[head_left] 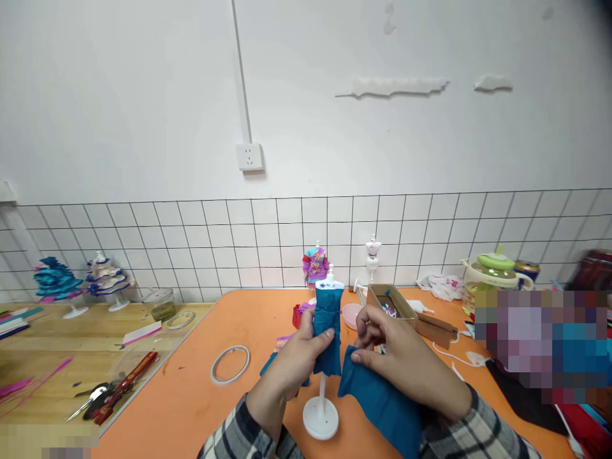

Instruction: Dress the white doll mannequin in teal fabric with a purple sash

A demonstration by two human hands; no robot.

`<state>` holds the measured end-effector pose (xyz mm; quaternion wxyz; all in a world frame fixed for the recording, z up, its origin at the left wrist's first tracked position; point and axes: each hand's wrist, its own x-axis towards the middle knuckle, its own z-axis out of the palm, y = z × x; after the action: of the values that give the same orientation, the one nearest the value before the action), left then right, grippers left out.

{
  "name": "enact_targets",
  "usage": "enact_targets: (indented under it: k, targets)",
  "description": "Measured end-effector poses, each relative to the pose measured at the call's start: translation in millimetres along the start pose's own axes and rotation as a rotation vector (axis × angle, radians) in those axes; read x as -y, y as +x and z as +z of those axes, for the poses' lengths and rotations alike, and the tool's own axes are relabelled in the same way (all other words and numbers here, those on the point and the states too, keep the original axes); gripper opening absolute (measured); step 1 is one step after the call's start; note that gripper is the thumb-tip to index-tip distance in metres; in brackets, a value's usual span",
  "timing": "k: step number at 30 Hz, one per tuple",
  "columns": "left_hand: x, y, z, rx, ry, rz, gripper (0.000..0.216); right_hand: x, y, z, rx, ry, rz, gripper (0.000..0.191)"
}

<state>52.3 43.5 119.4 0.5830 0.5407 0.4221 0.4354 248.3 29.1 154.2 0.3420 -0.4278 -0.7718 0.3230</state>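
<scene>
A small white mannequin point(329, 278) on a round white stand point(320, 418) rises from the orange table point(191, 395). Teal cloth point(327, 312) is wrapped round its torso. My left hand point(294, 366) is closed round the wrapped cloth at the mannequin's waist. My right hand point(406, 357) pinches the loose end of the same teal cloth point(382, 401), which hangs to the right of the stand's pole. Both sleeves are plaid.
A tape ring point(231, 364) lies left of the stand. A cardboard box point(389, 303), a pink dish point(351, 314), two other small mannequins point(315, 264) and a green-lidded kettle point(492, 271) sit behind. Scissors point(117, 389) and dressed mannequins point(102, 277) are on the wooden table at left.
</scene>
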Motion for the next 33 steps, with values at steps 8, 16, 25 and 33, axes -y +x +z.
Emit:
enact_targets:
  k: [8, 16, 25, 33]
  targets:
    - [-4, -8, 15, 0.119, -0.25, 0.004, 0.065, -6, 8, 9, -0.046, -0.244, 0.014, 0.016]
    - [-3, -12, 13, 0.102, 0.109, 0.076, 0.063, -3, 7, 11, -0.049, -0.206, 0.035, 0.015]
    - [-19, -16, -7, 0.125, -0.05, 0.12, 0.059, 2, -1, -4, -0.065, -0.038, 0.028, 0.02]
    - [-31, -21, -21, 0.172, -0.158, 0.198, 0.041, -1, -7, 0, 0.022, 0.096, -0.045, 0.048]
